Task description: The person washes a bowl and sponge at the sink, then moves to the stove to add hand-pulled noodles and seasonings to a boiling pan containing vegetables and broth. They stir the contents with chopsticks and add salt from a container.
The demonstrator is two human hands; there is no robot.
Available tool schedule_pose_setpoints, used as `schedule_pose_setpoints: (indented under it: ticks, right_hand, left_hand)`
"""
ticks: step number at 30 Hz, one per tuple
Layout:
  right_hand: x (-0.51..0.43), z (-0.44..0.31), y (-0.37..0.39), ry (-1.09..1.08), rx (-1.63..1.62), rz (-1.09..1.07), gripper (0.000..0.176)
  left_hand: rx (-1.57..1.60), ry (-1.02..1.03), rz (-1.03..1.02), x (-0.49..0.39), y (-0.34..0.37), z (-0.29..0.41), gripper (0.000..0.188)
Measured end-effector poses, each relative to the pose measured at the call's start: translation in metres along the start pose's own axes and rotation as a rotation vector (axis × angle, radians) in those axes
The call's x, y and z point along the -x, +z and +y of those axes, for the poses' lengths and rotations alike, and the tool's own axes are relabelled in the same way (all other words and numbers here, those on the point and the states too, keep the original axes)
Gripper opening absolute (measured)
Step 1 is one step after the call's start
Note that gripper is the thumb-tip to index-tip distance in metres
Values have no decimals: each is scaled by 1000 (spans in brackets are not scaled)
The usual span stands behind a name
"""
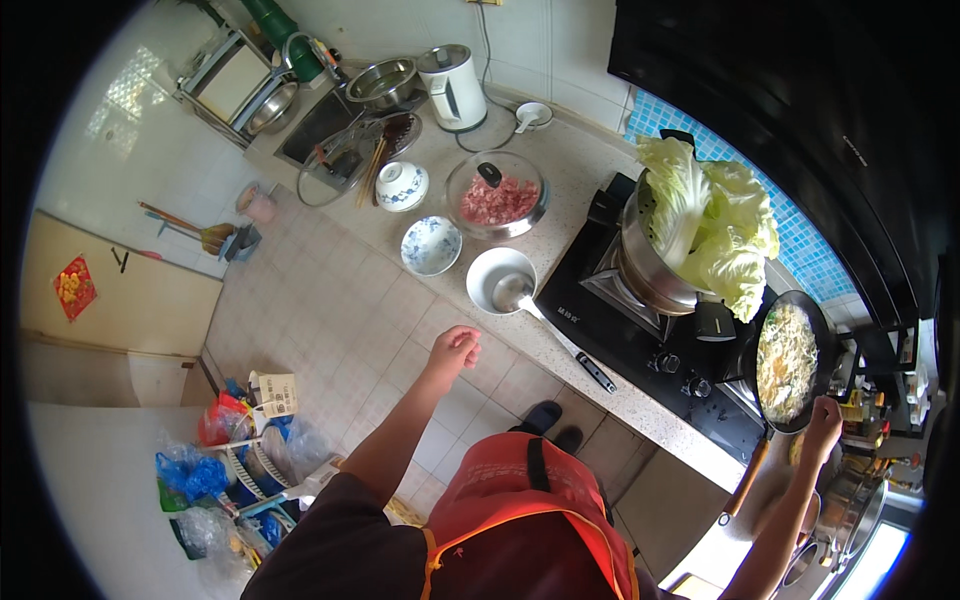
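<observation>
My left hand (455, 349) hangs in the air in front of the counter edge, its fingers curled with nothing visible in them. My right hand (823, 426) is loosely closed beside the near rim of a dark frying pan (816, 307); whether something is in its fingers is hidden. Pale shredded food (786, 364) with a brownish-yellow patch fills the pan, whose wooden handle (748, 480) points towards me. To the pan's left, a steel pot (656, 277) on the gas stove (634, 337) holds large cabbage leaves (679, 202). A steel ladle (559, 334) rests in a white bowl (480, 274).
Raw chopped meat (499, 201) sits under a glass lid. Near it are two patterned bowls (431, 246), a white electric kettle (454, 90) and a sink (315, 124). Bottles (862, 412) and pots (851, 510) crowd the right end. A rack with plastic bags (240, 480) stands behind left.
</observation>
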State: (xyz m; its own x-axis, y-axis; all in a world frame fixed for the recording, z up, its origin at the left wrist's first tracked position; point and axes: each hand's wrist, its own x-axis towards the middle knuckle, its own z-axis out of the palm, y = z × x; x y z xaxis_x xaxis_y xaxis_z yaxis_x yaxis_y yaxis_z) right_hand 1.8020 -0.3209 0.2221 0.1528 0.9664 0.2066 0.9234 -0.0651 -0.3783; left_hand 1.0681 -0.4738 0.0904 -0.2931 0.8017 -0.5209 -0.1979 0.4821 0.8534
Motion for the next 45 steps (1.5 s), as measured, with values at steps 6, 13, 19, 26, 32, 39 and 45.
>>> schedule_pose_setpoints:
  ticks: [6, 13, 19, 26, 32, 39, 45]
  right_hand:
    - [37, -53, -33, -100, -364, 159, 31]
    - [136, -167, -41, 140, -226, 304, 22]
    - [172, -296, 10, 584, -208, 141, 21]
    - [184, -346, 32, 694, -288, 46, 19]
    - [201, -342, 59, 499, -470, 59, 16]
    - [197, -385, 68, 432, -531, -36, 11]
    - [183, -462, 59, -265, -500, -189, 20]
  left_hand:
    - [-176, 100, 349, -48, -114, 25, 18]
    - [-871, 312, 758, -249, -290, 97, 29]
    - [-1087, 192, 830, -332, -320, 111, 37]
    - [-1185, 164, 730, -362, -331, 122, 29]
    - [-999, 266, 596, -349, -338, 123, 24]
    - [-429, 612, 651, -281, -334, 131, 15]
    - [-229, 744, 543, -13, -221, 183, 2]
